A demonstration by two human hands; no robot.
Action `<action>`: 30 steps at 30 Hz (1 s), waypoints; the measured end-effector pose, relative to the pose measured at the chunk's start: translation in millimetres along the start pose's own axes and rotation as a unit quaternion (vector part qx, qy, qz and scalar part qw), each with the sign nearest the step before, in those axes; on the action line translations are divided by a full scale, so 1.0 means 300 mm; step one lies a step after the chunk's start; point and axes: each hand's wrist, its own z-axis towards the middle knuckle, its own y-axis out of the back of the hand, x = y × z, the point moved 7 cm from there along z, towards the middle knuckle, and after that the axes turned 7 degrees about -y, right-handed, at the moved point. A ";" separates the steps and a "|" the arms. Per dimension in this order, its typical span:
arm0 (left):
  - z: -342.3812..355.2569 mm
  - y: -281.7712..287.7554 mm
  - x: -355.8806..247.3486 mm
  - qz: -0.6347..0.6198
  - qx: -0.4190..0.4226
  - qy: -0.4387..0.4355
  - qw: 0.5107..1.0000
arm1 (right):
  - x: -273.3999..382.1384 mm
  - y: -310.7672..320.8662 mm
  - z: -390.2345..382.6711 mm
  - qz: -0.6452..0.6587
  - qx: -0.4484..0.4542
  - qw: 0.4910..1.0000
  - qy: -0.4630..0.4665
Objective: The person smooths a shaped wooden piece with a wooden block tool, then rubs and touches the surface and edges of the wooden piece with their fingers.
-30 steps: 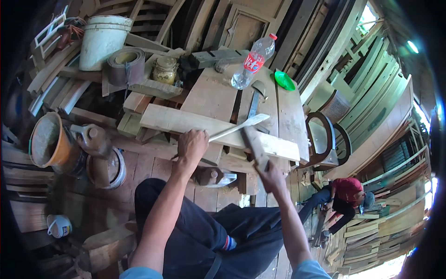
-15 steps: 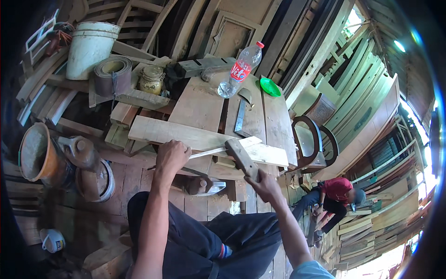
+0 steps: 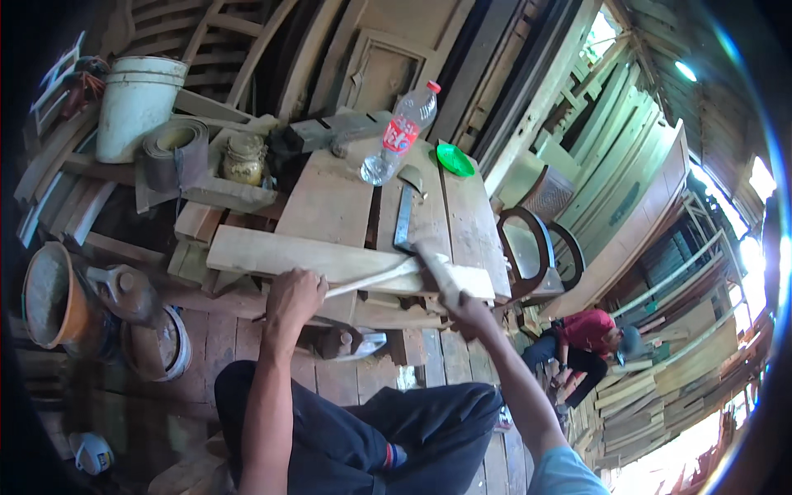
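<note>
A thin, pale wooden strip (image 3: 371, 280) slants over a thick light board (image 3: 289, 252), its far end near the board's right part. My left hand (image 3: 294, 299) is closed around the strip's near end, beside the board's front edge. In my right hand (image 3: 470, 312) is a brown wooden block (image 3: 437, 275), blurred by motion, gripped by its near end. The block lies across the strip toward its far end; whether they touch, I cannot tell. Beyond the board, a try square (image 3: 404, 216) rests on the plank bench (image 3: 326, 198).
A plastic bottle (image 3: 399, 136) and a green dish (image 3: 455, 160) stand on the bench. To the left are a white bucket (image 3: 140, 107), a sandpaper roll (image 3: 176, 157) and a glass jar (image 3: 244, 160). Another person (image 3: 584, 342) sits at right, near stacked timber.
My right hand has moved the block rightward and slightly away, along the strip. My left hand keeps its hold on the strip. The whole view has shifted, so things appear further left.
</note>
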 end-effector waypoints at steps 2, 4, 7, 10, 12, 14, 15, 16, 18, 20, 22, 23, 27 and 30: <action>0.008 -0.026 0.014 -0.016 0.015 0.002 1.000 | 0.035 -0.062 -0.071 -0.083 -0.082 0.957 0.267; -0.009 -0.024 0.018 -0.022 0.010 -0.014 1.000 | 0.058 -0.031 -0.063 -0.051 -0.003 0.980 0.190; -0.022 -0.001 -0.018 -0.003 -0.002 -0.026 1.000 | -0.007 0.046 0.014 -0.042 -0.057 0.995 -0.076; -0.001 -0.021 -0.014 0.012 -0.007 -0.033 0.999 | -0.008 -0.070 0.016 -0.150 -0.011 0.979 0.139; -0.015 -0.028 0.018 -0.026 0.010 -0.030 0.999 | 0.136 -0.101 -0.151 -0.202 0.032 0.961 0.186; 0.002 -0.025 -0.026 -0.032 0.017 -0.041 0.999 | 0.019 -0.008 -0.016 -0.123 -0.046 0.982 0.136; -0.019 -0.020 0.008 -0.012 0.007 -0.031 0.999 | 0.055 0.010 -0.053 -0.009 0.005 0.996 -0.085; -0.017 -0.011 -0.004 0.000 -0.010 -0.034 0.999 | 0.025 0.023 -0.038 0.019 -0.036 0.992 -0.122; 0.005 -0.021 -0.011 0.008 -0.014 -0.039 0.999 | -0.024 0.004 0.007 -0.104 -0.075 0.992 0.010; -0.002 -0.041 0.011 -0.007 0.004 -0.025 1.000 | 0.007 -0.095 -0.105 -0.121 -0.025 0.986 0.114; -0.009 -0.048 0.017 -0.008 0.019 -0.013 1.000 | 0.054 -0.086 -0.137 -0.137 0.046 0.979 0.141; -0.012 -0.026 -0.003 -0.014 -0.001 -0.016 1.000 | -0.013 -0.031 -0.076 -0.072 0.025 0.994 0.076; -0.024 -0.005 0.001 -0.004 -0.007 -0.008 1.000 | -0.087 0.041 -0.020 -0.002 -0.031 0.997 -0.064; 0.000 -0.028 0.022 0.007 -0.003 -0.003 1.000 | -0.085 -0.037 -0.093 -0.040 -0.019 0.989 0.144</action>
